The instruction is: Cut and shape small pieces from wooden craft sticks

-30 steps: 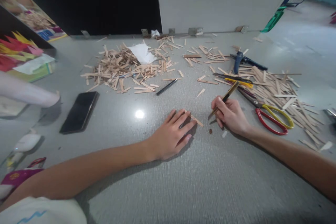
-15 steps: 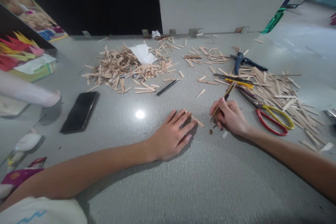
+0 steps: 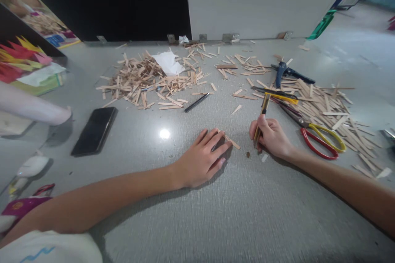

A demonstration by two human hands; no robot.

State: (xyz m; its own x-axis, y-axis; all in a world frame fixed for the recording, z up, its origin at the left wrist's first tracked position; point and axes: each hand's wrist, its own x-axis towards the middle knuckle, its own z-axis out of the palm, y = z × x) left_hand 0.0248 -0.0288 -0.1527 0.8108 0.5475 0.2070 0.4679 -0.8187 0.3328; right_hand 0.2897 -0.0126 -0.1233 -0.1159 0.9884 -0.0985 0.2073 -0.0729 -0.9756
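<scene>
My left hand [image 3: 202, 160] lies palm down on the grey table, fingers spread. Its fingertips rest on a small wooden craft stick [image 3: 233, 144], partly hidden beneath them. To the right, my right hand [image 3: 273, 137] is closed around a yellow and black utility knife [image 3: 262, 116], which stands nearly upright with its lower end by the fingers. A small brown scrap [image 3: 248, 154] and a whitish scrap [image 3: 264, 158] lie just below that hand. Farther off, a slim black pen-like tool [image 3: 197, 102] lies between the hands and the stick heap.
Cut wooden sticks [image 3: 135, 78] are heaped at back left, more sticks [image 3: 327, 102] at right. Red and yellow scissors [image 3: 322, 141], another yellow cutter [image 3: 282, 95] and a blue-handled tool [image 3: 280, 74] lie right. A phone [image 3: 94, 131] and another person's forearm [image 3: 33, 104] are left.
The knife in my right hand has tipped from leaning right to nearly upright, its upper end moving left. My left hand has stayed in place on the stick.
</scene>
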